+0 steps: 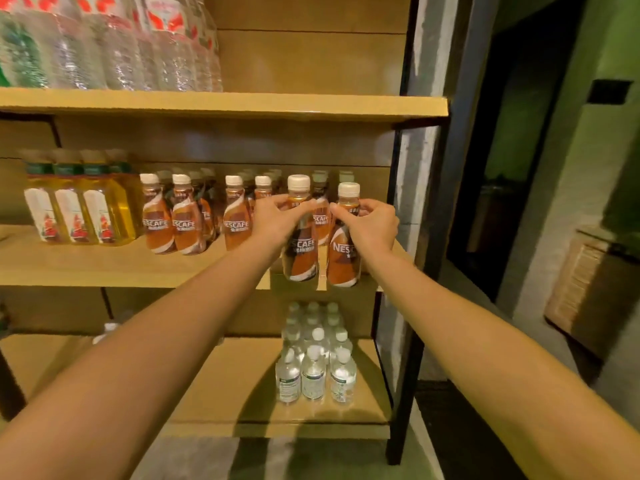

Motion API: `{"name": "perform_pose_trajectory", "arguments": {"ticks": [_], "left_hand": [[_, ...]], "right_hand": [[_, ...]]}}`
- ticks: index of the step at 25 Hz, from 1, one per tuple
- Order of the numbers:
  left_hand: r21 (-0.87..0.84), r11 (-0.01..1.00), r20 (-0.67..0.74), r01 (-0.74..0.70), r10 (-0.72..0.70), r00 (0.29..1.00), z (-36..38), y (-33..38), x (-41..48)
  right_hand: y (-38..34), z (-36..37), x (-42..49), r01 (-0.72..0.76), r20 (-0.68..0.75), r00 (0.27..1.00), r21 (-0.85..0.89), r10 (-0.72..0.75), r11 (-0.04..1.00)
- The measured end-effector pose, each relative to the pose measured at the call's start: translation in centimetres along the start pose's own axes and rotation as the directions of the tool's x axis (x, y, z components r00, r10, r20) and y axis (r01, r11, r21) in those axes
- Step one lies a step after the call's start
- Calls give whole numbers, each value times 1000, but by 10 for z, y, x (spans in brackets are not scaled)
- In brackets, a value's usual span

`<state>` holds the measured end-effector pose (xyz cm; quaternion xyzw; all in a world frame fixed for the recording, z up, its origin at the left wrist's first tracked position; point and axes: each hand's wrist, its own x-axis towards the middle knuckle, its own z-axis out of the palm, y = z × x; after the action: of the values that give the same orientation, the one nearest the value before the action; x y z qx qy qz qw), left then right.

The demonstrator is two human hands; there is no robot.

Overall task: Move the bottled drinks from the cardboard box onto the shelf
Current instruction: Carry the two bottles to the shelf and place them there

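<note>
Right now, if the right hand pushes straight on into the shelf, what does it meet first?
Probably the dim-capped bottle standing just behind. The right hand grips a Nescafe bottle at the middle shelf front edge, and that rear bottle sits in line before the back panel. Depth is unclear.

Dim, warm yellow light lies on the shelf [104,268] left of the left hand [277,220]; right of the right hand [370,226] the wall [606,133] sinks into greenish dark. The 2 held coffee bottles [301,251] look sharp; water bottles [121,46] above-left are smeared. Shelf lines bend near the borders.
</note>
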<state>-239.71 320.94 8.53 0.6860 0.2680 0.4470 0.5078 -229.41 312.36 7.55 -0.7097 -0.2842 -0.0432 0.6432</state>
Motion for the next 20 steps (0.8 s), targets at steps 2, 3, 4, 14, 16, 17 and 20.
{"name": "perform_pose_trajectory", "arguments": {"ticks": [2, 3, 4, 14, 16, 17, 20], "left_hand": [[-17, 1000, 48, 17, -16, 999, 6, -6, 16], [-27, 999, 72, 19, -17, 997, 10, -10, 25], [-32, 999, 88, 21, -18, 996, 13, -14, 34], [-5, 1000, 128, -19, 19, 992, 49, -44, 95], [-11, 999, 152, -31, 32, 988, 52, -49, 102], [-22, 999, 163, -34, 37, 986, 53, -51, 104], [-54, 997, 182, -57, 66, 981, 54, -55, 105]], "right_hand": [[4, 5, 13, -2, -35, 999, -20, 1, 1000], [7, 9, 21, 3, -47, 999, -24, -4, 1000], [10, 13, 27, 5, -50, 999, -28, -6, 1000], [42, 38, 84, 0, -20, 1000, -31, 0, 1000], [47, 40, 91, 6, -23, 1000, -34, -6, 999], [49, 42, 94, 17, -28, 999, -35, -18, 999], [54, 46, 96, 46, -33, 998, -33, -47, 998]]}}
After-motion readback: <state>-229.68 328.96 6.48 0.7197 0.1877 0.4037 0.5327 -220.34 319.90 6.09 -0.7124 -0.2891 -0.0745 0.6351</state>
